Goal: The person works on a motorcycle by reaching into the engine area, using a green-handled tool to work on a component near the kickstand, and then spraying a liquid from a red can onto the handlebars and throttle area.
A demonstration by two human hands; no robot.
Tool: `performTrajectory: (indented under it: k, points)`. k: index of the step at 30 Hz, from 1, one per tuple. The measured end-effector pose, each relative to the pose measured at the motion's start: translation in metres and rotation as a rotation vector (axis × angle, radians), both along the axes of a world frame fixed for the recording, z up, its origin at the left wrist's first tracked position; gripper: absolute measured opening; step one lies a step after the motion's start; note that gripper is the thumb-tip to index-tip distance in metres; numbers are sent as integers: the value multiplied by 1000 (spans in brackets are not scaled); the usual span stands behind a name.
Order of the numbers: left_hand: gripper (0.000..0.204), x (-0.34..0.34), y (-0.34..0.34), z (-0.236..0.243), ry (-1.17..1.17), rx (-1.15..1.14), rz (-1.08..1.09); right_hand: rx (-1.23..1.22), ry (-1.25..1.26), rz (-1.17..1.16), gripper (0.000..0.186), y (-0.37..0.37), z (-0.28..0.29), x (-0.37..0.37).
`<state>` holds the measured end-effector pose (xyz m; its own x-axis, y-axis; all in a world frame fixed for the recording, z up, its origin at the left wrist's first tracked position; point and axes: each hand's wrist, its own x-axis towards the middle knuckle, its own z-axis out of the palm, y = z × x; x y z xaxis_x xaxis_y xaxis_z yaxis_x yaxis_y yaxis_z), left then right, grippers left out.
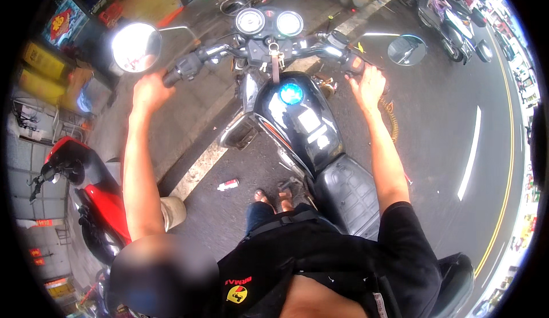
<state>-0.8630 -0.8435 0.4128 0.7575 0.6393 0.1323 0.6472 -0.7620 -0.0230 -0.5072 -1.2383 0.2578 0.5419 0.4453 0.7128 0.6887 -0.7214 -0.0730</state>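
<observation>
A black motorcycle [320,126] with a glossy tank and a quilted black seat [351,189] stands in front of me and slightly to my right. My left hand [151,92] is closed round the left handlebar grip [170,78]. On the other side, my right hand [370,84] wraps the right handlebar grip [354,73]. Two round gauges sit between the bars. Below them a key ring [274,48] with a brown strap hangs over the front of the tank. A blue round cap [291,94] shows on top of the tank. My feet are on the ground left of the motorcycle.
A red scooter [106,209] stands at left, beside a pale bucket [172,212]. Near my feet lies a white and red can [228,185]. A coiled yellow hose [392,120] is right of the motorcycle. Parked scooters [452,29] line the far right, along the road.
</observation>
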Motion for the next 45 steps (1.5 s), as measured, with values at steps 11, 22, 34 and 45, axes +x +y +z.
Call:
performTrajectory:
  k: [11, 22, 34, 45]
  points:
    - [52, -10, -6, -1, -213, 230, -131, -328, 378, -75, 78, 3, 42, 24]
    - [24, -74, -104, -307, -937, -629, 276, -415, 389, -136, 82, -2, 22, 53]
    - [36, 60, -312, -536, -363, -2134, 564, -289, 579, 131, 70, -12, 30, 50]
    - [47, 95, -316, -550, -170, -1807, 256, -245, 378, -16, 67, 2, 32, 29]
